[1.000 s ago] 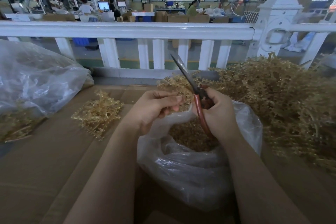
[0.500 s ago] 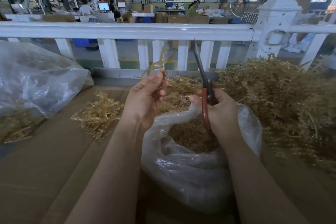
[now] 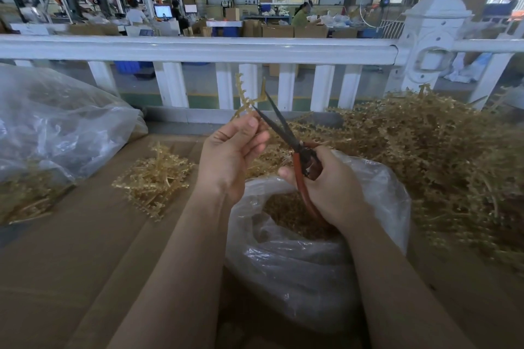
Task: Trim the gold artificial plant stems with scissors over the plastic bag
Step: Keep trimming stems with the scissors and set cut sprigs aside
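Plastic bag [image 3: 312, 278] between small pile [image 3: 154, 178] left, heap [image 3: 442, 161] right

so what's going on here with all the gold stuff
A person is trimming gold artificial plant stems. The left hand pinches one gold stem upright, while the right hand grips red-handled scissors, whose open blades sit at the stem's fork. Both are held above an open plastic bag that already holds gold trimmings. A large heap of stems lies to the right, a small pile to the left, all on a cardboard surface.
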Demonstrator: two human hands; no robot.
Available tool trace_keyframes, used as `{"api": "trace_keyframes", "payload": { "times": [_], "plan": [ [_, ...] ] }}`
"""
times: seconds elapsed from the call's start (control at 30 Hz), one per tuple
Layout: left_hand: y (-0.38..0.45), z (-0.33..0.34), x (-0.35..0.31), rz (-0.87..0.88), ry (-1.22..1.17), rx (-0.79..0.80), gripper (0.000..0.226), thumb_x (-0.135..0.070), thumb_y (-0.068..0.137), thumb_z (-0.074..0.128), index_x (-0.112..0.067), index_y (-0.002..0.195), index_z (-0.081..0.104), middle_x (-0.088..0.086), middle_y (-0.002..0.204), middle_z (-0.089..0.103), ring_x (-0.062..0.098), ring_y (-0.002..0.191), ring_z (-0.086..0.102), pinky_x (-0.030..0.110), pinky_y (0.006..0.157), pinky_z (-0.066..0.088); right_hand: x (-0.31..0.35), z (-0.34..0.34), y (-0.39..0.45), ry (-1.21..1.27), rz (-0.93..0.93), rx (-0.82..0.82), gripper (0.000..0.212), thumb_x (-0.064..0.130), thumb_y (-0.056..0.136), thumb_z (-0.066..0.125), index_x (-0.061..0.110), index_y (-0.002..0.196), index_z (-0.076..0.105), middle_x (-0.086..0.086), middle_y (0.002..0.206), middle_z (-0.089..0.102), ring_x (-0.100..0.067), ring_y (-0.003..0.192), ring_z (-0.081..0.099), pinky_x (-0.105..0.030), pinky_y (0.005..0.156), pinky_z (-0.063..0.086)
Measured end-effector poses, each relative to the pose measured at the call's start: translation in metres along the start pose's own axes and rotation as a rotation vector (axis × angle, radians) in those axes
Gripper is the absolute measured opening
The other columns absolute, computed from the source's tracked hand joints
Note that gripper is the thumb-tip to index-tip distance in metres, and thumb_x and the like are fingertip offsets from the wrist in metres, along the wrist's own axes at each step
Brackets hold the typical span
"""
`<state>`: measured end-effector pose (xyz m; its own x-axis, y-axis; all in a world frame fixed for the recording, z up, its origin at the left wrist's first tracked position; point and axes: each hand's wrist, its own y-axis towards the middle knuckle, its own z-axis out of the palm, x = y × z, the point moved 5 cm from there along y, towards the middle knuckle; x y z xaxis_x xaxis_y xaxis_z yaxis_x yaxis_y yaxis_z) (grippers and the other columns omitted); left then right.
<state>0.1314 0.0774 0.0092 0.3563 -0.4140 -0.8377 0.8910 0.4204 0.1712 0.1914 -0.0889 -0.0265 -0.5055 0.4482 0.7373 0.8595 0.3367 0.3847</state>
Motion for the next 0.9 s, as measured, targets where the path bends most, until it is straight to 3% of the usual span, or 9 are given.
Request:
{"api": "trace_keyframes", "payload": {
  "times": [0.1, 0.23, 0.43, 0.7, 0.9],
  "plan": [
    [-0.0011, 0.0000, -0.0003, 0.010, 0.028, -0.019, 0.014, -0.010, 0.093, 0.061, -0.015, 0.093, 0.075, 0.000, 0.084, 0.076, 0.006, 0.071, 0.069, 0.017, 0.065, 0.054, 0.0019, 0.0010, -0.0005, -0.084, -0.032, 0.011, 0.057, 0.081, 0.067, 0.066, 0.035, 0.100, 0.059, 0.017, 0.094, 0.066, -0.001, 0.089, 0.062, -0.028, 0.076, 0.052],
    [-0.0017, 0.0000, -0.0010, 0.026, 0.069, -0.017, 0.024, -0.008, 0.095, 0.060, -0.019, 0.084, 0.078, -0.001, 0.081, 0.076, 0.006, 0.068, 0.067, 0.016, 0.062, 0.053, 0.0034, -0.0011, -0.0003, -0.147, -0.053, -0.030, 0.061, 0.083, 0.066, 0.065, 0.032, 0.097, 0.061, 0.017, 0.089, 0.065, -0.002, 0.084, 0.060, -0.032, 0.075, 0.054],
    [-0.0012, 0.0003, 0.0001, 0.058, 0.129, -0.014, 0.015, -0.009, 0.094, 0.062, -0.015, 0.089, 0.075, -0.001, 0.079, 0.075, 0.007, 0.067, 0.065, 0.018, 0.065, 0.052, 0.0056, -0.0038, -0.0016, -0.178, -0.080, -0.091, 0.060, 0.085, 0.065, 0.063, 0.032, 0.094, 0.063, 0.019, 0.082, 0.063, 0.001, 0.081, 0.059, -0.026, 0.068, 0.050],
    [-0.0017, -0.0011, -0.0019, 0.064, 0.140, -0.005, 0.015, -0.008, 0.094, 0.061, -0.013, 0.090, 0.075, 0.001, 0.077, 0.074, 0.009, 0.068, 0.065, 0.018, 0.063, 0.052, 0.0059, -0.0026, -0.0018, -0.182, -0.076, -0.089, 0.069, 0.091, 0.061, 0.055, 0.029, 0.090, 0.064, 0.016, 0.078, 0.065, -0.004, 0.076, 0.061, -0.030, 0.069, 0.054],
    [-0.0019, -0.0017, -0.0018, 0.076, 0.146, -0.013, 0.013, -0.007, 0.094, 0.061, -0.010, 0.093, 0.074, 0.001, 0.073, 0.072, 0.008, 0.065, 0.062, 0.017, 0.063, 0.051, 0.0079, -0.0023, -0.0026, -0.170, -0.091, -0.094, 0.070, 0.093, 0.059, 0.050, 0.030, 0.084, 0.063, 0.016, 0.072, 0.063, 0.001, 0.071, 0.058, -0.022, 0.061, 0.047]
  ]
}}
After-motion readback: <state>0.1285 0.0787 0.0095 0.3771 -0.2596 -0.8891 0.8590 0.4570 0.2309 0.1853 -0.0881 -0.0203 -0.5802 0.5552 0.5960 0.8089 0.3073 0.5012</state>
